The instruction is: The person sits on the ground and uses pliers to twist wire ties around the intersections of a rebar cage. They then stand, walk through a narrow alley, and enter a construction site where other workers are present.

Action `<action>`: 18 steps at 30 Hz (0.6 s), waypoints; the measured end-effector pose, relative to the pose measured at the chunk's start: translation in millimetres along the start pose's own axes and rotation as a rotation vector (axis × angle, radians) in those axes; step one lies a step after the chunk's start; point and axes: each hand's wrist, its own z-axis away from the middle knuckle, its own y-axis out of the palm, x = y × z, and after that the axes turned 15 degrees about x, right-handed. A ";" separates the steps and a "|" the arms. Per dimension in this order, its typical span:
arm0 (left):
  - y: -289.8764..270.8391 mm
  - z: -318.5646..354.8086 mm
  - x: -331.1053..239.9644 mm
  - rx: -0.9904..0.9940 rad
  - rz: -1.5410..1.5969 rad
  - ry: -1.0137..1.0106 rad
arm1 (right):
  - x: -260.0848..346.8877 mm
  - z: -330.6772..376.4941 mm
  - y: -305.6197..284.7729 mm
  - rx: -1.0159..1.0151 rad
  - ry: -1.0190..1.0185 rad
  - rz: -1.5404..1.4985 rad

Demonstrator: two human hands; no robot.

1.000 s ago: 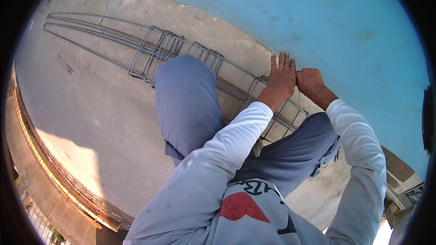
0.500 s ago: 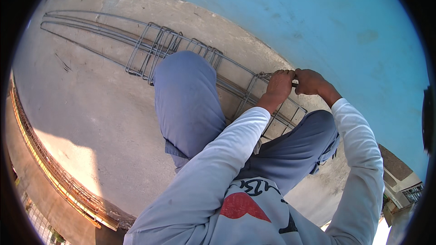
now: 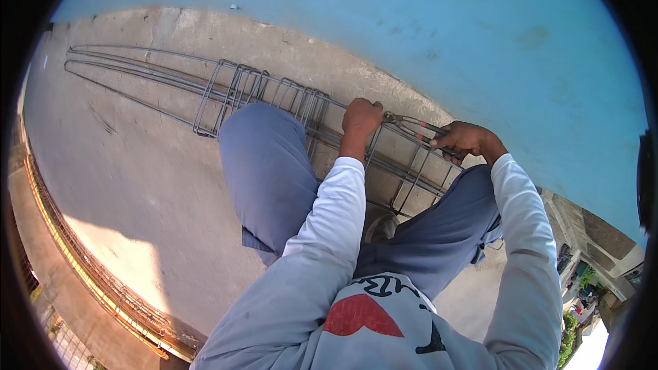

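A long cage of grey steel reinforcing bars (image 3: 144,70) with rectangular stirrups (image 3: 241,89) lies on the concrete in front of me, running from far left to between my knees. My right hand (image 3: 465,141) grips the dark handles of a pair of pincers (image 3: 415,129), marked with red bands. Their handles are spread, and the jaws are at the cage's far top bar, by a stirrup. Just left of the jaws, my left hand (image 3: 362,119) is closed over that same top bar; its fingertips are mostly hidden.
A blue wall (image 3: 480,41) rises beyond the concrete floor (image 3: 151,171). My bent knees (image 3: 264,157) stand close to the cage, partly covering it. At lower left runs a long bundle of rods (image 3: 89,267). Small dark wire pieces (image 3: 103,120) lie on the floor.
My left hand has moved left, off the pincers and onto the cage's top bar. The pincers' handles have spread in my right hand, which is slightly lower.
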 end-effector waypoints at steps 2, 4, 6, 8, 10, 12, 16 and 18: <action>16.7 4.7 3.7 0.164 0.174 0.011 | -10.2 1.6 5.1 -0.035 -0.088 -0.041; 26.9 3.3 4.3 0.170 0.419 0.003 | -16.8 1.2 7.9 -0.064 -0.128 -0.038; 30.5 4.1 2.9 0.211 0.597 0.010 | -24.4 0.0 8.3 -0.093 -0.166 -0.056; 30.7 7.4 -1.9 0.288 0.710 0.028 | -32.5 2.4 6.0 -0.140 -0.174 -0.073; 36.6 9.2 -7.2 0.314 0.761 0.004 | -39.3 3.7 4.9 -0.175 -0.179 -0.065; 43.7 9.0 -11.6 0.338 0.810 -0.017 | -44.4 4.9 3.4 -0.204 -0.178 -0.033; 58.4 3.0 -15.1 0.355 0.907 -0.042 | -48.5 11.5 1.7 -0.296 -0.132 0.174; 67.2 -0.5 -14.9 0.336 0.894 -0.018 | -52.1 14.1 -5.9 -0.315 -0.094 0.239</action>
